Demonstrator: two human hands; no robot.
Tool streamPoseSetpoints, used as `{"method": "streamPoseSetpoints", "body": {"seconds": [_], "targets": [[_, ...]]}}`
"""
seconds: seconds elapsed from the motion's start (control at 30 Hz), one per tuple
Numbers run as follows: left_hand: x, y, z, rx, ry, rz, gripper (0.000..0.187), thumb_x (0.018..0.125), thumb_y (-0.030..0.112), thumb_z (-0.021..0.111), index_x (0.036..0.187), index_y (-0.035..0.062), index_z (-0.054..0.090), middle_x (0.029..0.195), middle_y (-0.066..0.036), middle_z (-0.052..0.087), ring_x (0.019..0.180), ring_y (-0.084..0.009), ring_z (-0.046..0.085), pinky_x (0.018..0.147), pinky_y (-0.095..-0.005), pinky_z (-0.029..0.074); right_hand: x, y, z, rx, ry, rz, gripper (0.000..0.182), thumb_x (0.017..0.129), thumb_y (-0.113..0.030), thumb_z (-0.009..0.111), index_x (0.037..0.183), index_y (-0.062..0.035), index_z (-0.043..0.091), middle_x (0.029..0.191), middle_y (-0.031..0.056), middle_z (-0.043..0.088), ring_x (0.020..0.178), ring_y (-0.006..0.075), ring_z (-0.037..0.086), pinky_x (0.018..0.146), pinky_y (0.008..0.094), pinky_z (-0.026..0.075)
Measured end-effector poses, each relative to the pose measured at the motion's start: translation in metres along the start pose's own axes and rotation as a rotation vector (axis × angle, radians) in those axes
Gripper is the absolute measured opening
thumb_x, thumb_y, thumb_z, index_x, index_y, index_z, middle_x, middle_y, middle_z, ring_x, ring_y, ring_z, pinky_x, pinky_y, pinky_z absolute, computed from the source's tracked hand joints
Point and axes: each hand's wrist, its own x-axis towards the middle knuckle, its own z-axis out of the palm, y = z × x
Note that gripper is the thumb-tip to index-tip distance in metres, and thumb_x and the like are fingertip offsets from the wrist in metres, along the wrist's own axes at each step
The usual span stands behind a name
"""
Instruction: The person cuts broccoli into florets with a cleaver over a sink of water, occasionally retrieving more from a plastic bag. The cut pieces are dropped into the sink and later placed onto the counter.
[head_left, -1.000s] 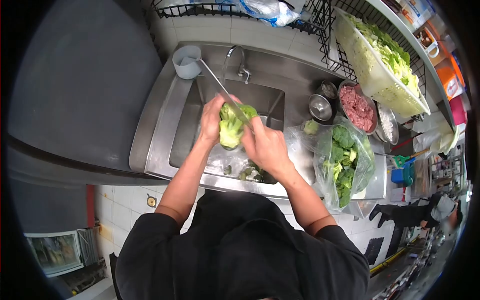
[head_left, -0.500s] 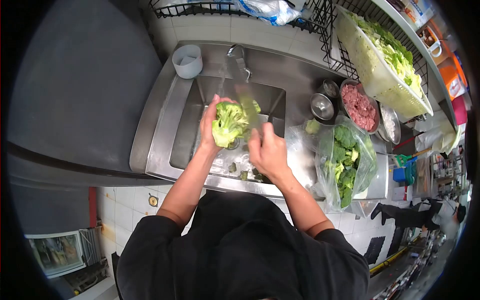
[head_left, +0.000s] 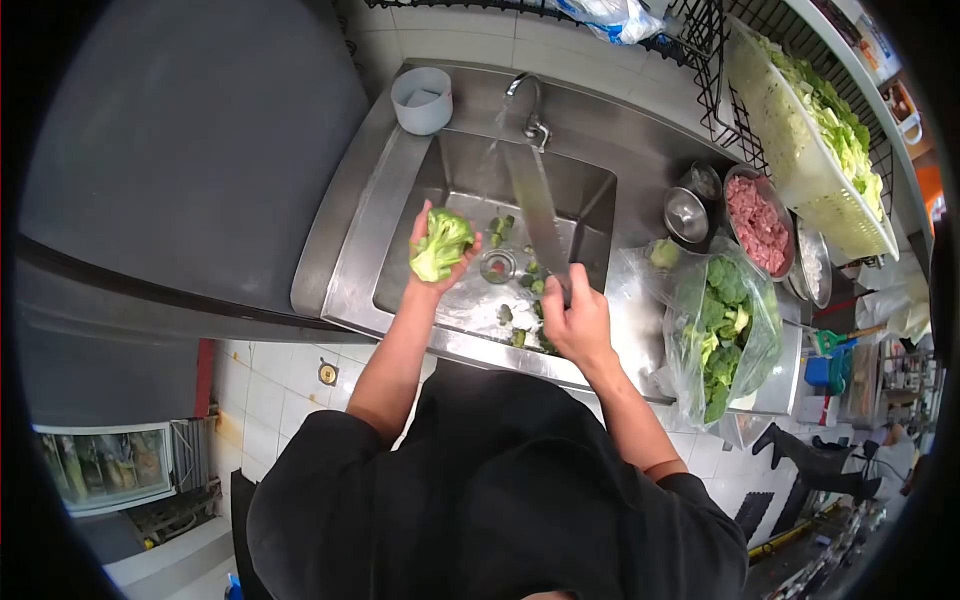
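Note:
Over the left part of the steel sink (head_left: 592, 205), my left hand (head_left: 452, 277) cups a head of broccoli (head_left: 443, 240), with its pale cut stem toward me. My right hand (head_left: 582, 325) grips the handle of a broad-bladed knife (head_left: 538, 205). The blade points away toward the faucet (head_left: 536, 112), slightly blurred and apart from the broccoli. Several small green broccoli pieces (head_left: 518, 338) lie on the sink bottom around the drain (head_left: 497, 266). A thin stream of water falls from the faucet.
To the right lies a clear plastic bag of broccoli (head_left: 722, 330). Behind it stand a bowl of raw meat (head_left: 757, 222), small metal bowls (head_left: 686, 214) and a white basket of leafy greens (head_left: 800, 150). A white tub (head_left: 421, 100) sits at the sink's back left corner. Another person (head_left: 840, 462) is far right.
The knife has come away from the broccoli, where it was a blur against its right side. My hands are farther apart. More pieces show in the sink, and the view has shifted.

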Motion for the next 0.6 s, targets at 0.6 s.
{"method": "streamPoseSetpoints", "body": {"seconds": [0.6], "targets": [[0.001, -0.026, 0.110, 0.551, -0.013, -0.034, 0.067, 0.105, 0.061, 0.042, 0.100, -0.0004, 0.068, 0.081, -0.011, 0.071, 0.070, -0.0229, 0.071, 0.066, -0.0348, 0.060, 0.019, -0.042, -0.028, -0.037, 0.232, -0.253, 0.015, 0.085, -0.002, 0.068, 0.096, 0.0000, 0.058, 0.065, 0.0108, 0.063, 0.053, 0.0291, 0.064, 0.049, 0.0399, 0.050]]}}
